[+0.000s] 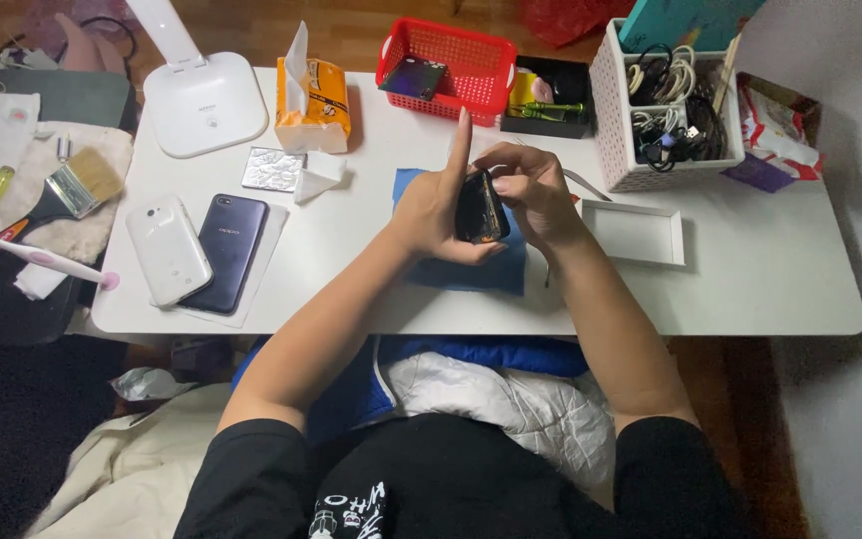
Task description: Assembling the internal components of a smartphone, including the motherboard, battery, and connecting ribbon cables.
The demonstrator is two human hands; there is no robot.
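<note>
- Your left hand (pixel 431 205) cradles a small dark phone (pixel 479 208) on edge, thumb and lower fingers wrapped about it, while the index finger sticks straight up toward 12 o'clock
- Your right hand (pixel 529 190) closes on the same phone from the 3 o'clock side, fingers curled over its top edge and pressing on it
- The phone sits between both hands, lifted just above a blue mat (pixel 491 269) at the middle of the white table (pixel 750 269)
- At 3 o'clock from your hands lies a shallow white box lid (pixel 636 233), and a thin metal tool pokes out just behind your right hand; what kind it is you cannot tell
- At 1 o'clock stands a white perforated bin (pixel 665 100) full of cables, with a black tray (pixel 549 97) holding a green-handled tool beside it
- At 12 o'clock sits a red basket (pixel 448 65) with a dark device inside
- At 11 o'clock stand an orange tissue pack (pixel 313 100) and a white lamp base (pixel 202 100), with a square of silver foil (pixel 273 169) nearer you
- At 9 o'clock two phones lie face down side by side, touching: a white phone (pixel 169 250) and a dark blue phone (pixel 227 252)
- Farther out at 9 o'clock, off the table, lie a paintbrush (pixel 67 195) and a toothbrush (pixel 32 255)
</note>
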